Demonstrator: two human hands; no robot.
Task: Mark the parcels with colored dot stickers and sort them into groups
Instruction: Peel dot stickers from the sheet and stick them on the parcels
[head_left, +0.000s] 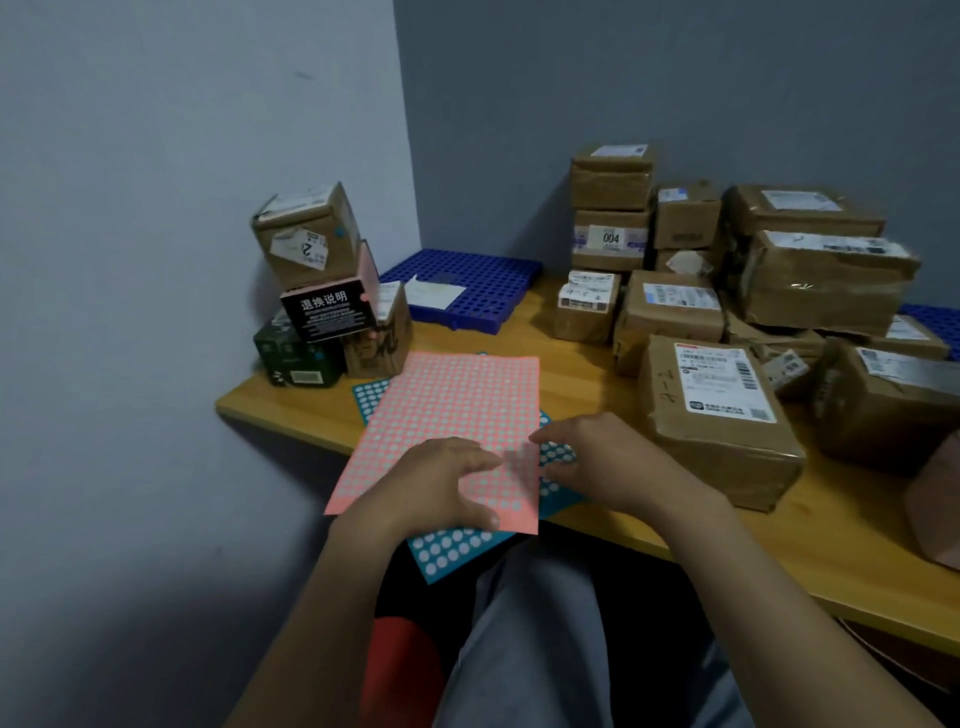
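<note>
Your left hand (441, 483) lies flat on the near end of the pink sticker sheet (457, 405), fingers spread and nearly straight. Its grip is open, pressing the sheet down rather than holding it. Your right hand (597, 457) reaches in at the sheet's right edge with fingers bent toward it; blur hides the fingertips, so I cannot tell whether that grip has pinched a dot or the edge. The pink sheet sits low centre in the frame, overlapping a teal sticker sheet (452, 545) whose near corner overhangs the front edge of the desk (571, 374). By the look of it you are early on. The small stack of parcels (306, 234) at the left of the desk may be a started group, its top box showing what looks like a teal dot. The large pile of brown parcels (717, 410) at the right shows shipping labels but no dots I can make out, so most marking and sorting seems left. The desk is light wood, set into a corner of plain grey-blue walls (156, 156), with a blue perforated tray (467, 275) at the back.
</note>
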